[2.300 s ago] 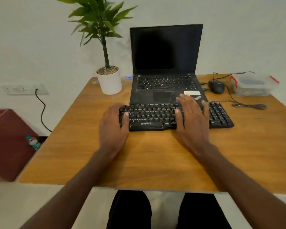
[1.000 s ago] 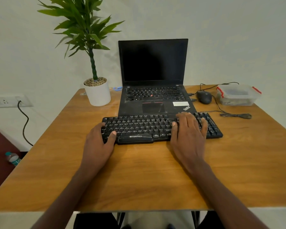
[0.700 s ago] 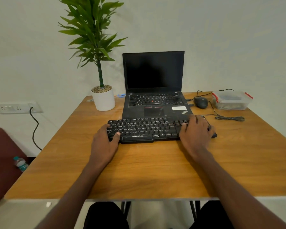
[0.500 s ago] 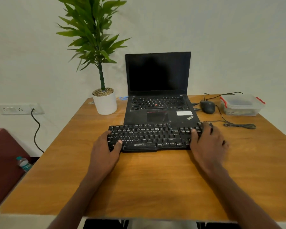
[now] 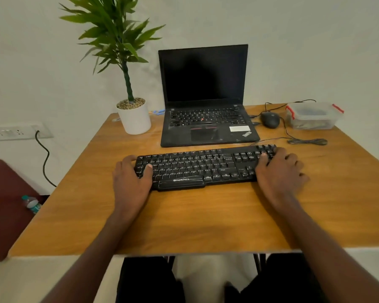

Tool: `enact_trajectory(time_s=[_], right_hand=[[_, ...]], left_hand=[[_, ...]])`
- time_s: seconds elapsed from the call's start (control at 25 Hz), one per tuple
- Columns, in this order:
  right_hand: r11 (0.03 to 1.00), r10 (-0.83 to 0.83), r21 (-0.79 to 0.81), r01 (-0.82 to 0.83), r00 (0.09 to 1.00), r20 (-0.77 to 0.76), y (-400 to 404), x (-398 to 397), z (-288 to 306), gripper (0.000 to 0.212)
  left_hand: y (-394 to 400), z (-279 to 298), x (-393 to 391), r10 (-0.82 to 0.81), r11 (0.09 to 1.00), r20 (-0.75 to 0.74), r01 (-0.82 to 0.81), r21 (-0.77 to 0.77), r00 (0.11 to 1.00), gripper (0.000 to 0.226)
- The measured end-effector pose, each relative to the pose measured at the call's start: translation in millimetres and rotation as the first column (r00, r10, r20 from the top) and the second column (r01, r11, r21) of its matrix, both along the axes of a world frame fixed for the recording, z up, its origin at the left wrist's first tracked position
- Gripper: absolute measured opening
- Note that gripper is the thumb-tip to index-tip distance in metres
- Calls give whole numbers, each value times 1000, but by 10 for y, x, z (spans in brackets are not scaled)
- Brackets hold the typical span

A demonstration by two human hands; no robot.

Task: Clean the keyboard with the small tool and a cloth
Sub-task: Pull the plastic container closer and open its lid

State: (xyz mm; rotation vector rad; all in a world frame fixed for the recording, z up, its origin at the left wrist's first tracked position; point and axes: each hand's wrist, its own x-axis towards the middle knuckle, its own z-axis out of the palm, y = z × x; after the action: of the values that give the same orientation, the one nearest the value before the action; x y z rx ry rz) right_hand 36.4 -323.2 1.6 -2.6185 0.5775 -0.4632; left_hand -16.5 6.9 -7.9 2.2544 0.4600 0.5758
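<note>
Laptop (image 5: 208, 119) crowds behind the keyboard (image 5: 197, 167); bare table (image 5: 195, 215) lies nearer.

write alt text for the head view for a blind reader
A person's left hand and right hand grip the ends of a black keyboard on a wooden table, in front of an open laptop.

right hand (image 5: 279, 171) slid from mid keyboard (image 5: 202, 167) to its right end, now curled round that edge
</note>
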Motion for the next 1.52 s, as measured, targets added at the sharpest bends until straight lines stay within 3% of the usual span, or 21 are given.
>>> enact_trajectory(time_s=[0.2, 0.32, 0.44, 0.6, 0.72, 0.84, 1.08, 1.32, 1.52], right_hand=[[1000, 14, -16, -14, 1000, -25, -147, -252, 1, 49], [990, 9, -138, -15, 999, -47, -116, -357, -27, 51], [983, 83, -169, -66, 992, 98, -42, -432, -45, 45], [933, 341, -219, -285, 896, 285, -30, -530, -53, 36], [802, 576, -307, -512, 800, 170, 3, -557, -72, 48], [729, 649, -320, -605, 759, 43, 21, -526, -99, 60], [701, 624, -379, -604, 777, -85, 36, -466, -150, 73], [701, 620, -468, -538, 784, 28, 37, -591, -116, 63], [716, 648, -451, -534, 749, 142, 4, -642, -99, 50]], left_hand=[[39, 46, -206, 45, 997, 45, -42, -68, 998, 36], [83, 30, -308, 61, 992, 57, -54, -110, 997, 25], [120, -7, -304, 37, 991, 49, -30, -133, 998, 31], [103, 1, -317, -39, 986, 28, 43, -160, 999, 43], [126, -3, -314, -70, 981, 37, 75, -178, 997, 45], [134, -18, -293, -113, 982, 22, 115, -152, 993, 49], [154, -41, -281, -132, 976, 24, 135, -172, 991, 50], [123, -28, -365, -37, 967, 120, 66, -245, 992, 31], [138, -20, -413, 50, 958, 145, -6, -285, 988, 20]])
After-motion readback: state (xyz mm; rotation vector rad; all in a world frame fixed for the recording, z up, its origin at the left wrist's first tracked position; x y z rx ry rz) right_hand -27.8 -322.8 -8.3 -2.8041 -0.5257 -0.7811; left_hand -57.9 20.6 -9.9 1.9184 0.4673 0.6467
